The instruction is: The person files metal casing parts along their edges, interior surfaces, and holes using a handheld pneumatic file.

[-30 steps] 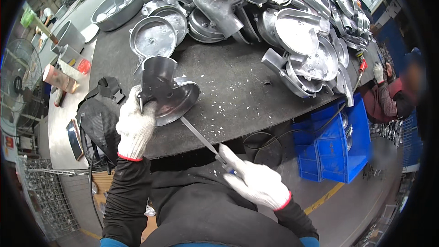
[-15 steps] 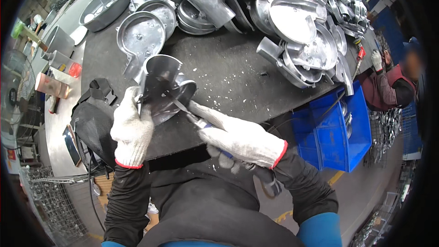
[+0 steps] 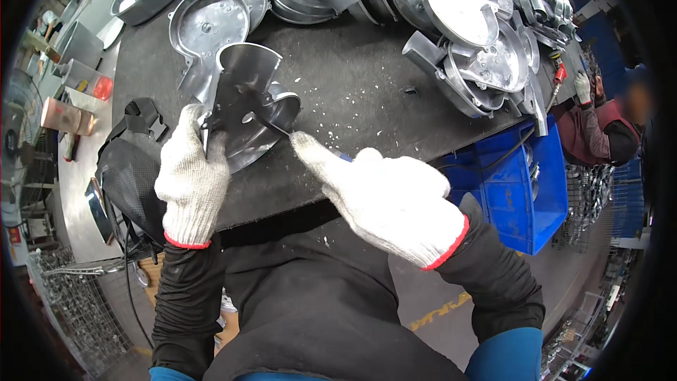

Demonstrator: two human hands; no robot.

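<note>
My left hand (image 3: 192, 176), in a white knit glove with a red cuff, is closed on the left edge of a cast metal housing (image 3: 236, 102). The housing is tilted up on the dark work surface, with its curved, shaded hollow side toward me. My right hand (image 3: 395, 201), gloved the same way, is wrapped round a slim-bladed hand tool (image 3: 273, 125). The tool's thin dark blade reaches into the housing's hollow side. Most of its handle is hidden by the glove. A similar bright housing (image 3: 208, 25) lies just beyond.
More cast housings (image 3: 486, 56) are heaped along the far side. Metal chips dot the dark mat (image 3: 360, 77). A black bag (image 3: 134, 187) and a phone (image 3: 97, 208) lie at left. A blue bin (image 3: 511, 197) stands at right; a co-worker (image 3: 599, 127) is beyond it.
My right hand has rolled over, palm down, and moved slightly right, hiding the tool's handle. The housing and my left hand appear a little higher and further left.
</note>
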